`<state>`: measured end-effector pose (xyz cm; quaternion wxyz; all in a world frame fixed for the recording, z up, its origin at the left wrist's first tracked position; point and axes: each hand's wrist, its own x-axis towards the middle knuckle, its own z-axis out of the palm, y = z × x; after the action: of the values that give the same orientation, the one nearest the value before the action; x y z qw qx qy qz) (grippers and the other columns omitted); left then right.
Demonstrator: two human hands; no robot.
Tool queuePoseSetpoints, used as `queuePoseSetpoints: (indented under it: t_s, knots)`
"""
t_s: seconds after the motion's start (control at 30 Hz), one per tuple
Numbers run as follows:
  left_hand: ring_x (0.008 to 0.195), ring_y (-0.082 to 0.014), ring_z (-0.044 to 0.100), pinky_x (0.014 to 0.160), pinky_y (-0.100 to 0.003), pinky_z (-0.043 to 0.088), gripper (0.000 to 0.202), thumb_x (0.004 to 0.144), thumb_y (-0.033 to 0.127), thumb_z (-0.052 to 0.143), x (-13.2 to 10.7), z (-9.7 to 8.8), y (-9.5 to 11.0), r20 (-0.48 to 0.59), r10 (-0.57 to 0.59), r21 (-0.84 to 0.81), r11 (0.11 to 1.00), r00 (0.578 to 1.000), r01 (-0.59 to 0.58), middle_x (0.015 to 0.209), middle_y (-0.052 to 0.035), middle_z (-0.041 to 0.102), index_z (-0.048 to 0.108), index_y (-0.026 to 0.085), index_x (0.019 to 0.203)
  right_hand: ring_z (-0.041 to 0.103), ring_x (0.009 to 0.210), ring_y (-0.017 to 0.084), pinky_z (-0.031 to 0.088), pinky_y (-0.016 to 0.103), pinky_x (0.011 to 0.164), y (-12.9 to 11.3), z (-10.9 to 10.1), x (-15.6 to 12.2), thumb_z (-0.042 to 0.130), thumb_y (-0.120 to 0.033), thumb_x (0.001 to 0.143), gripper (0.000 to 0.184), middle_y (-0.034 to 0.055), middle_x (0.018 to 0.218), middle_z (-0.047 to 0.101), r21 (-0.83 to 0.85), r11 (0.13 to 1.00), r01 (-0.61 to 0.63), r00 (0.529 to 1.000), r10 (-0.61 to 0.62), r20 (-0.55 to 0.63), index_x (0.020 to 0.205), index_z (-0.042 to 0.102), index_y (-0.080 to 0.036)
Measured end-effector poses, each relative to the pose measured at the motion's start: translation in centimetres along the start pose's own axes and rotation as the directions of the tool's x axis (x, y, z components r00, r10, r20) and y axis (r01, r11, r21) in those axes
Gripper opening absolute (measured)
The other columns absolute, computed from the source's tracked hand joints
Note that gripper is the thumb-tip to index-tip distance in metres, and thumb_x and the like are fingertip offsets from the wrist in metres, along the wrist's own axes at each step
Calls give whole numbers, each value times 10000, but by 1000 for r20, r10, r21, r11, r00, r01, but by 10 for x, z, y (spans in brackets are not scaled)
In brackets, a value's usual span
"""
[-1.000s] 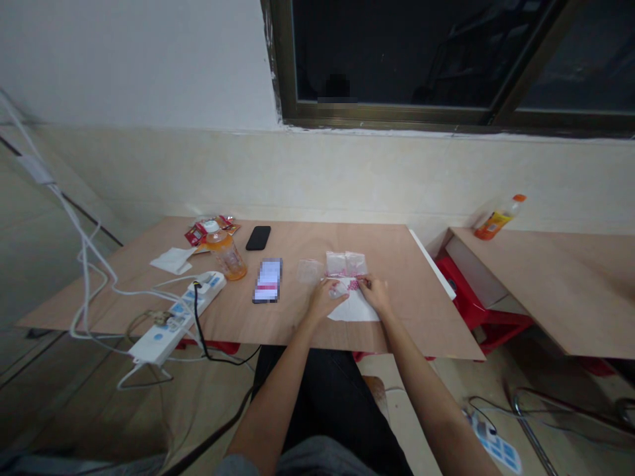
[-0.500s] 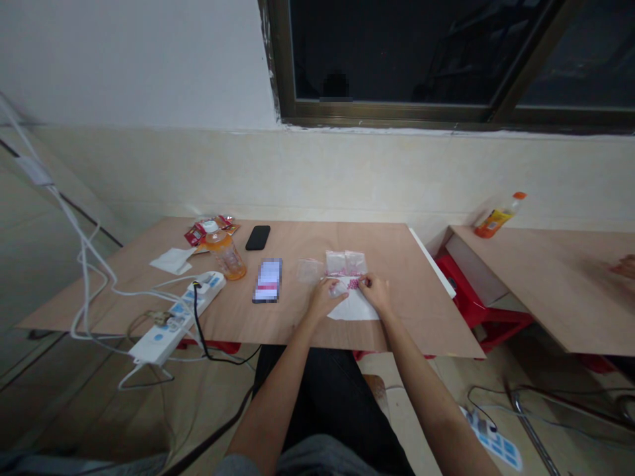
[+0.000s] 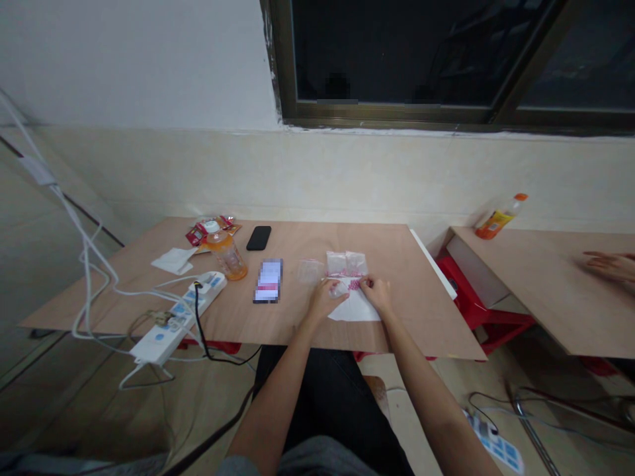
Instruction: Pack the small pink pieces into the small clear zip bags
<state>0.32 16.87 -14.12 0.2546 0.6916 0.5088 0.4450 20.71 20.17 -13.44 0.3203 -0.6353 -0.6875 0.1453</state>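
My left hand (image 3: pixel 323 299) curls around a small clear plastic bag (image 3: pixel 338 289), thumb stretched toward the right. My right hand (image 3: pixel 378 294) has its fingertips pinched together beside a cluster of small pinkish-red pieces (image 3: pixel 354 285). What sits in that pinch, if anything, is too small to make out. Under both hands lies a white sheet of paper (image 3: pixel 354 309). Just beyond it are clear zip bags (image 3: pixel 346 262) with pink-red strips along their near edges. Another flat clear bag (image 3: pixel 309 270) rests left of them.
Left of my hands are a lit phone (image 3: pixel 268 281), a dark phone (image 3: pixel 258 238), an orange drink bottle (image 3: pixel 227 252), red wrappers (image 3: pixel 197 233), tissue (image 3: pixel 173 260) and a power strip (image 3: pixel 176 320) with cables. Another person's hand (image 3: pixel 612 264) is over the right table (image 3: pixel 540 284), which holds a bottle (image 3: pixel 499 218).
My two hands keep almost the same place and grip. At the right table, the other person's hand has come further into view, reaching left with fingers extended.
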Motion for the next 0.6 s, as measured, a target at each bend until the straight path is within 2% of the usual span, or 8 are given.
queuePoseSetpoints:
  t_s: [0.2, 0.37, 0.6]
  knots:
    - [935, -201, 606, 839, -344, 484, 361, 729, 379, 747, 0, -3, 5, -2, -3, -22, 1000, 1000, 3, 1017, -66, 654, 634, 195, 1018, 540, 602, 164, 368, 259, 593, 6, 4, 1, 518, -450, 804, 343, 25, 644, 640, 244, 968, -52, 999, 54, -1, 809, 718, -171]
    - [932, -198, 599, 852, -346, 478, 378, 712, 361, 764, 1, -1, 3, -4, -17, -30, 999, 1000, 17, 1017, -66, 651, 635, 192, 1024, 526, 608, 153, 405, 257, 605, -5, 6, 0, 540, -464, 796, 342, 34, 667, 647, 435, 900, -15, 994, -33, 102, 778, 702, -163]
    - [875, -182, 586, 808, -330, 477, 387, 713, 379, 761, 0, 1, -2, -13, -11, -22, 1000, 1000, 10, 960, -54, 638, 634, 190, 1026, 541, 633, 158, 421, 266, 617, -27, 9, -1, 601, -434, 760, 284, 39, 669, 650, 474, 880, 13, 973, -121, 197, 742, 685, -163]
